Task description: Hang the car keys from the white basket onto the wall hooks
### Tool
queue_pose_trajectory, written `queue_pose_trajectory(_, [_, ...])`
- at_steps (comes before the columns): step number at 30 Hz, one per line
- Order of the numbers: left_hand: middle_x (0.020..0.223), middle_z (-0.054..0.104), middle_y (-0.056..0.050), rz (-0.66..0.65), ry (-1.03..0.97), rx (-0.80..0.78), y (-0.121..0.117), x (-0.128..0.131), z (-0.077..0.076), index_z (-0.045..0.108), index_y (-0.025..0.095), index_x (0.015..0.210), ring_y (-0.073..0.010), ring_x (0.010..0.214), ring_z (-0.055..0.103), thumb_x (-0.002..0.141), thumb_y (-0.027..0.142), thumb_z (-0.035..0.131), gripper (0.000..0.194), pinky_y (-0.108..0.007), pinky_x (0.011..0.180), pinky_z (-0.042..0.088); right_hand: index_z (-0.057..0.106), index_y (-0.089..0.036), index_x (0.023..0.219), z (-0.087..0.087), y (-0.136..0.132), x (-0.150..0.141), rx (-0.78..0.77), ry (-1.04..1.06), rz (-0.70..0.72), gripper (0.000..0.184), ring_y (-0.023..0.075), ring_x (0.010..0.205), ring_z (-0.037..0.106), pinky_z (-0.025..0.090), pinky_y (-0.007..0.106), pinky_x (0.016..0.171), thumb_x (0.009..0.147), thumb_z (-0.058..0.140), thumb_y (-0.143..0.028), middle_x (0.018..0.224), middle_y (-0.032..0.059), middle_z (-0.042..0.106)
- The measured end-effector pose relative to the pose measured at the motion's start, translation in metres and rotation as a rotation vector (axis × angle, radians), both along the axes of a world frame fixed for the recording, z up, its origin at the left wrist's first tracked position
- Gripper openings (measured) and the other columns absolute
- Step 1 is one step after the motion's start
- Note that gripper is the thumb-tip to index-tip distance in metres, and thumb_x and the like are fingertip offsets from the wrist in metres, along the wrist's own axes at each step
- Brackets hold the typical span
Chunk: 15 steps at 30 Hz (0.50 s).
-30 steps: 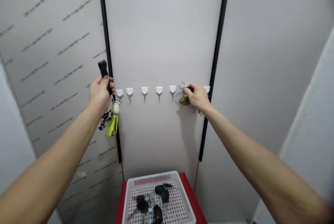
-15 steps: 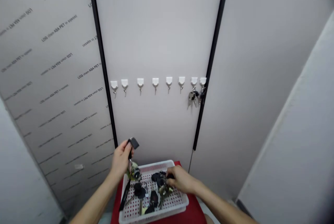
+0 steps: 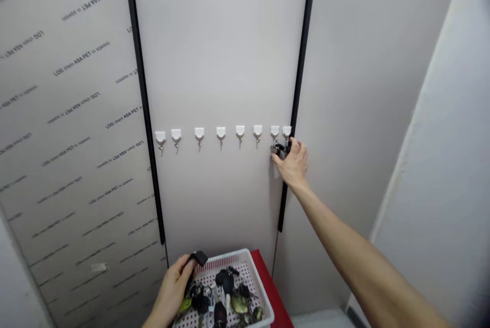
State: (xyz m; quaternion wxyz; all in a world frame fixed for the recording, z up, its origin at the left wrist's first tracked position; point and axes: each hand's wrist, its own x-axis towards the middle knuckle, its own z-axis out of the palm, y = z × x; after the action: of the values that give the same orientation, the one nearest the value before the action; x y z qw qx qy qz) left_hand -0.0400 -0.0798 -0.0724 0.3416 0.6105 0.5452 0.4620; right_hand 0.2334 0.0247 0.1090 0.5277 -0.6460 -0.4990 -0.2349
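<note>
My left hand [image 3: 174,282] is closed on a black strap [image 3: 199,257], its flat end sticking out above the fingers, over the left rim of the white basket [image 3: 264,297]. What hangs under that hand is partly hidden. My right hand [image 3: 294,165] reaches up to the two rightmost hooks, with thumb and fingers around a bunch of keys [image 3: 281,150] with dark fobs. The fingers hide most of it. In the basket lie several dark key fobs [image 3: 225,281], metal keys and a yellow-green item [image 3: 184,305].
A row of several white adhesive hooks [image 3: 221,133] runs across the pale panel, between two black vertical strips [image 3: 143,88]. The basket stands on a red surface [image 3: 277,297]. Printed film [image 3: 76,114] covers the left panel; a white wall [image 3: 429,154] is at right.
My right hand has left the basket and risen to the keys at the rightmost hooks. My left hand keeps the black strap, now lower in view. The camera view has shifted.
</note>
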Motion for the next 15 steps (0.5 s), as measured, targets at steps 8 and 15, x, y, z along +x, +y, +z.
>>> queue_pose_trajectory(8, [0.058,0.053,-0.001,0.008,0.108,-0.025,-0.004,-0.003,-0.012,0.053,0.015,0.061,-0.0126,0.059,0.047,0.062,0.045,0.038,0.034,-0.020,0.057,0.037,0.043,-0.020,0.096,-0.004,0.002,-0.005,-0.093,0.003,0.072,0.038,0.0171,0.070,0.045,0.035,0.029,0.058,0.063,0.039,-0.036,0.090,0.0079,0.043])
queue_pose_trajectory(15, [0.061,0.052,-0.001,-0.029,0.060,-0.051,-0.006,-0.004,-0.011,0.052,0.014,0.063,-0.0127,0.062,0.046,0.062,0.043,0.038,0.032,-0.020,0.059,0.036,0.049,-0.016,0.084,0.025,-0.003,0.005,-0.165,0.159,0.179,0.031,0.0127,0.058,0.046,0.035,0.023,0.052,0.055,0.044,-0.026,0.067,0.0023,0.053])
